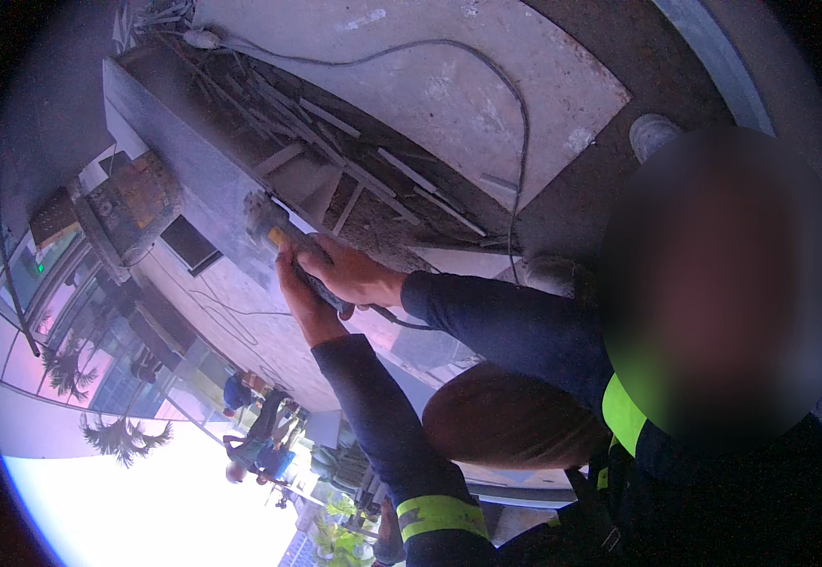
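Note:
Both my hands are wrapped round the body of an angle grinder point(312, 267). My left hand point(309, 307) grips it from the lower side, with its thumb lying along the tool. My right hand point(350, 271) closes over the body from the other side, nearer the cord end. The grinder's grey head point(262, 214) points away from me, close over the edge of a long pale panel point(198, 156). I cannot make out whether its disc touches the panel. A dark cord point(402, 322) leaves the tool's rear and passes under my right sleeve.
Narrow offcut strips point(335, 156) lie heaped beside the panel. A grey cable point(449, 42) with a plug connector point(201, 39) crosses a large pale sheet point(562, 104) on the ground. Farther off are a rusty box-like object point(132, 208), a dark rectangle point(190, 246) and several people point(265, 439). A blurred patch hides the right side.

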A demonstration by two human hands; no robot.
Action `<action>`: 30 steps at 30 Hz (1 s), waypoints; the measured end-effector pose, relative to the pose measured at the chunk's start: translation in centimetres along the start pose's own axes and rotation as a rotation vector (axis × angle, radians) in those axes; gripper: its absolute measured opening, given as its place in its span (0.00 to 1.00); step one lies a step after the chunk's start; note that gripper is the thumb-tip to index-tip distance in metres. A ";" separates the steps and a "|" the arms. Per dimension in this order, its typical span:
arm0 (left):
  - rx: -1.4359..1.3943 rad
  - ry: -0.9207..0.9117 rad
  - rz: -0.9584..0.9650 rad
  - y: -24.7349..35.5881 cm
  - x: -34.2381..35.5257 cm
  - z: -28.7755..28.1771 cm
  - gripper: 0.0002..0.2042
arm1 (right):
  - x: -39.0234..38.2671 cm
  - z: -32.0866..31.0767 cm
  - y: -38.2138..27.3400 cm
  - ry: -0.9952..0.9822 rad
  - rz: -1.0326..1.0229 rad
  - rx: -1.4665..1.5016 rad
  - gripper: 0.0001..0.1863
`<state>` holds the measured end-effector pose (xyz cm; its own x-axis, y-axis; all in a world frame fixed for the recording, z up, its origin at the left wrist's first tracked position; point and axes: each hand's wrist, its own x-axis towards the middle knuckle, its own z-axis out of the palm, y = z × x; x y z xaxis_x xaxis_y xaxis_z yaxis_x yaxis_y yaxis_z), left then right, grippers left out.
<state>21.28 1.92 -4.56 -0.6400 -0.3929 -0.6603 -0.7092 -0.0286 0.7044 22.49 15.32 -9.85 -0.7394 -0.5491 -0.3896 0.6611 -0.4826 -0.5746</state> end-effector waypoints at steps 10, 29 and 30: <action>-0.066 0.034 -0.002 -1.2 0.7 -1.7 0.24 | -1.4 -0.1 -1.4 -0.045 0.035 0.091 0.29; -0.039 -0.001 0.032 -1.5 0.5 -1.1 0.23 | -0.6 0.2 0.8 -0.019 -0.049 0.069 0.31; -0.050 -0.018 0.028 -1.4 0.8 -0.6 0.23 | 0.0 -0.1 1.4 -0.007 -0.065 0.053 0.31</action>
<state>21.92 1.11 -5.93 -0.6646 -0.3780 -0.6445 -0.6756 -0.0642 0.7344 23.43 14.67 -10.71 -0.7803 -0.5201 -0.3473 0.6175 -0.5525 -0.5598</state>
